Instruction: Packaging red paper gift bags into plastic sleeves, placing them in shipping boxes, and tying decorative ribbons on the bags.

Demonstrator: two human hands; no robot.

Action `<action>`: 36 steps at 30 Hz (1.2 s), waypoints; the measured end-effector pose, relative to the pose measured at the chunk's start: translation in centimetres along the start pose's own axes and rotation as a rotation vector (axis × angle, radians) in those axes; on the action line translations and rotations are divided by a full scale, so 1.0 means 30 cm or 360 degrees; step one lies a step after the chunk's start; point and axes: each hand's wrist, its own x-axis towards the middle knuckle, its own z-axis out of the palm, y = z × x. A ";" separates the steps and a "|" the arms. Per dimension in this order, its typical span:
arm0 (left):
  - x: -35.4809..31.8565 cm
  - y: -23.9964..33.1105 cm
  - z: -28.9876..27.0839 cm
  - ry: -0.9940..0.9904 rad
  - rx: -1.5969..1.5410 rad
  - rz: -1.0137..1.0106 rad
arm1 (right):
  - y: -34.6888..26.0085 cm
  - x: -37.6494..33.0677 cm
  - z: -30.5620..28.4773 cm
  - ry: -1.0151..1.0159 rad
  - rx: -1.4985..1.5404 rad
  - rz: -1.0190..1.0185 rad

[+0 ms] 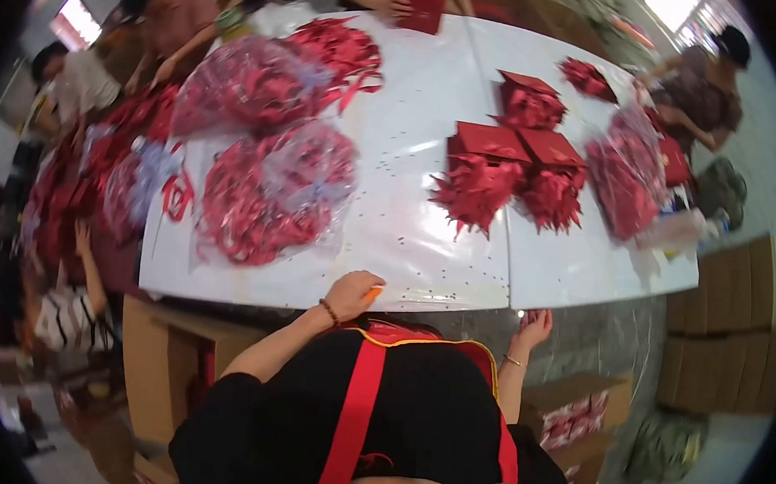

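At the near edge of the white table (pixel 422 271), my left hand (pixel 350 295) is closed on a small orange object (pixel 374 292) whose kind I cannot make out. My right hand (pixel 535 326) is just off the same edge, further right, with its fingers loosely bent and apart; I see nothing held in it. Small dark bits (pixel 439 290) are scattered over the tabletop near my left hand. Ahead on the left lies a clear plastic bag (pixel 275 189) full of red ribbon-like pieces. Red folded boxes or bags (pixel 489 143) with pointed red ends stand ahead on the right.
Another filled plastic bag (pixel 246 88) and a loose red pile (pixel 343 54) lie farther back. A bag of red pieces (pixel 627 173) rests at the right. Cardboard boxes (pixel 722 288) stand beside the table. Across it, a person holds a dark red box (pixel 420 10); others work at the sides.
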 end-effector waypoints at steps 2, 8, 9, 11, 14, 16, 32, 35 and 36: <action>0.033 -0.037 -0.024 0.0098 0.0005 0.0023 | -0.020 -0.040 -0.005 0.0048 0.0031 -0.0003; 0.250 -0.059 -0.036 0.0162 -0.0312 -0.0180 | -0.090 -0.066 -0.034 0.0086 -0.0007 -0.0034; 0.299 -0.046 -0.031 0.0253 -0.0414 -0.0167 | -0.114 -0.067 -0.036 0.0071 0.0007 -0.0080; 0.417 0.017 -0.045 0.0321 -0.0721 -0.0365 | -0.158 -0.044 -0.054 0.0077 0.0043 -0.0108; 0.589 0.052 -0.081 0.0709 -0.0828 -0.0282 | -0.226 -0.008 -0.065 0.0111 0.0066 -0.0151; 0.719 0.098 -0.137 0.0940 -0.0716 -0.0145 | -0.267 0.017 -0.070 0.0117 0.0074 -0.0142; 1.223 0.052 0.215 0.0510 -0.1059 -0.0630 | -0.227 0.169 0.986 -0.1032 0.0501 0.0964; 1.178 -0.138 0.156 0.0584 -0.1152 -0.0562 | -0.222 -0.052 1.127 -0.0164 -0.0538 0.0573; 1.161 -0.103 0.166 0.0506 -0.1324 -0.0654 | -0.242 -0.062 1.095 -0.0079 -0.0779 0.0508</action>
